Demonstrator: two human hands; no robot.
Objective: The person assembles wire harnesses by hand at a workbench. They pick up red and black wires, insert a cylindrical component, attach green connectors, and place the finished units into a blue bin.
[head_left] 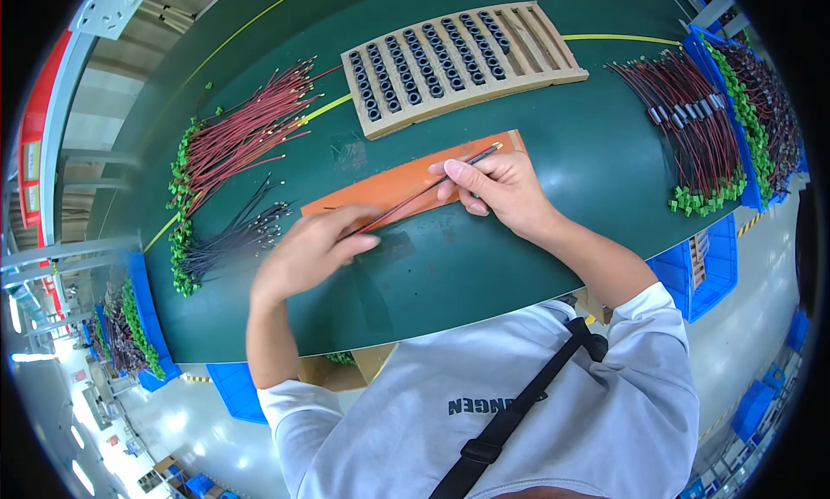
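Note:
A red and black wire pair (408, 201) stretches slantwise between my hands, over an orange strip (380, 181) on the table. Thumb and fingers of my right hand (510, 188) pinch it near its far end, where small metal tips stick out. Around its lower left end, my left hand (316, 246) is curled, slightly blurred; that end of the wires is hidden by the hand. To the left of my left hand lies a bunch of black wires (238, 231) with green connectors. Beyond it are red wires (251, 118), also with green connectors.
A wooden rack (467, 86) holding rows of black ring-shaped parts stands at the back. At the right lie joined wire sets (692, 114) with dark cylinders, beside a blue bin (731, 110) full of wires. Another blue bin (145, 313) is at the left edge of the green table (415, 300).

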